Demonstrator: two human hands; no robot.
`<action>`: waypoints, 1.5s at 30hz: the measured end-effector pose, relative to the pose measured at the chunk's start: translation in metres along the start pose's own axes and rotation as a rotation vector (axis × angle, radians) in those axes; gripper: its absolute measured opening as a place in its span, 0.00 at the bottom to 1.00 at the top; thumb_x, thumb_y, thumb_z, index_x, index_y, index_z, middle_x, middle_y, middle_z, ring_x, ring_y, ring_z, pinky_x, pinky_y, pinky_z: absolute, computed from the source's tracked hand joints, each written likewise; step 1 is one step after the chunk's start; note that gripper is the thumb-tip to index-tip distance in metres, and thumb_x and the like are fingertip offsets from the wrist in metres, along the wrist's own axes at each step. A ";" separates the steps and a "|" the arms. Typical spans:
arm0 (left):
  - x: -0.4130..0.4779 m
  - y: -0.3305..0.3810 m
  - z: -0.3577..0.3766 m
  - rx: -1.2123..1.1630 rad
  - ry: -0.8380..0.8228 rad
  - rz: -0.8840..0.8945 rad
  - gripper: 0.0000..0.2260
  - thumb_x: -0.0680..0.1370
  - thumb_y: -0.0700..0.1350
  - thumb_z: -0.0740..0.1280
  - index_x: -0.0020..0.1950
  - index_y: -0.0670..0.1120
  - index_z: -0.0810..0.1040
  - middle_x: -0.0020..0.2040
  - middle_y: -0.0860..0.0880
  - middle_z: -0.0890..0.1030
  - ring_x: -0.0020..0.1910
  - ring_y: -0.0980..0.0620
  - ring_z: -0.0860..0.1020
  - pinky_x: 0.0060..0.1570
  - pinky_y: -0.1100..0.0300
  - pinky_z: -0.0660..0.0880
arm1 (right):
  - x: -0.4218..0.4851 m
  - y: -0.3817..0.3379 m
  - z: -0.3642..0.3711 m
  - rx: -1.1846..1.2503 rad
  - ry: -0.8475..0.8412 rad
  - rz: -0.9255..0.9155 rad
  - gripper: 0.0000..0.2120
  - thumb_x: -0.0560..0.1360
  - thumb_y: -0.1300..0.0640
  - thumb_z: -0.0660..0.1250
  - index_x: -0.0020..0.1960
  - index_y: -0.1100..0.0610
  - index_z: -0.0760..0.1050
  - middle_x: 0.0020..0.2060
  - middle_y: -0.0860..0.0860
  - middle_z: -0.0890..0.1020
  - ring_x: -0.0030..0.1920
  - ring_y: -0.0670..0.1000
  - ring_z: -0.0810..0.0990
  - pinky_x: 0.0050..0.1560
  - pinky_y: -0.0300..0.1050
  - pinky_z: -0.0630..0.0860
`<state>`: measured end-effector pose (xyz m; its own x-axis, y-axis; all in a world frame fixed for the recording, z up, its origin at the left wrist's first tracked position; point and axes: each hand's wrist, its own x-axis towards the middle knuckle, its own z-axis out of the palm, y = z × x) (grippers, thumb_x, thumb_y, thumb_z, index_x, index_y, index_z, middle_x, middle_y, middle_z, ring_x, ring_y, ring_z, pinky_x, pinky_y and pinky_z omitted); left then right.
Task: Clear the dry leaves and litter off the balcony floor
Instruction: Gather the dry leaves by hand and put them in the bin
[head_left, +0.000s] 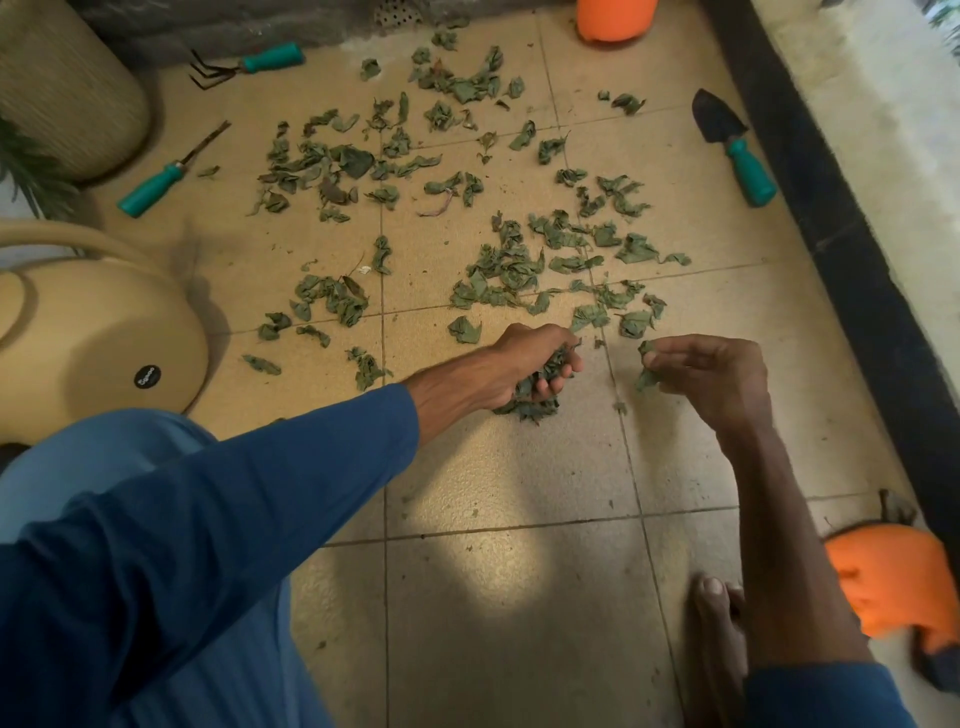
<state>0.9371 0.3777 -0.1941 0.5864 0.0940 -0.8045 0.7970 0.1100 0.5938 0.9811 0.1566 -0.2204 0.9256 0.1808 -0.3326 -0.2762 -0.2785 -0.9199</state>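
While left hand (535, 364) grips leaves (525, 408) | right hand (714, 376) pinches one leaf (645, 382)

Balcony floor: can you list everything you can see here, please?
dry leaves: many, green, scattered over the tiles
rake: one, teal handle, top left
weeder: one, teal handle, left
trowel: one, black blade and teal handle, right edge
watering can: one, beige, left
woven pot: one, beige, top left corner
orange containers: two, top edge and lower right
foot: one, bare, bottom right
hands: two; left hand grips gathered leaves, right hand pinches a few
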 end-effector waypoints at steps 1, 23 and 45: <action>0.001 0.000 0.001 0.009 -0.004 0.000 0.13 0.82 0.45 0.66 0.43 0.39 0.83 0.30 0.49 0.77 0.25 0.54 0.73 0.21 0.66 0.67 | -0.001 0.000 0.002 0.024 0.000 0.004 0.10 0.70 0.64 0.78 0.51 0.63 0.85 0.42 0.60 0.87 0.40 0.54 0.86 0.43 0.45 0.84; 0.002 0.005 0.012 -0.138 -0.117 -0.102 0.15 0.84 0.52 0.60 0.50 0.41 0.79 0.31 0.49 0.76 0.27 0.53 0.74 0.21 0.67 0.68 | -0.034 -0.029 0.067 -0.380 0.102 -0.429 0.08 0.71 0.62 0.78 0.47 0.51 0.86 0.44 0.44 0.83 0.47 0.44 0.81 0.45 0.37 0.73; 0.010 -0.007 0.003 0.040 0.227 0.135 0.11 0.81 0.43 0.67 0.40 0.41 0.81 0.30 0.49 0.78 0.24 0.53 0.73 0.20 0.66 0.65 | -0.019 0.044 0.051 -0.702 0.104 -0.102 0.05 0.71 0.57 0.79 0.43 0.58 0.85 0.37 0.52 0.85 0.34 0.49 0.82 0.36 0.44 0.80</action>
<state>0.9380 0.3751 -0.2060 0.6442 0.3251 -0.6923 0.7212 0.0430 0.6914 0.9386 0.1889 -0.2654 0.9675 0.1568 -0.1986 0.0119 -0.8124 -0.5830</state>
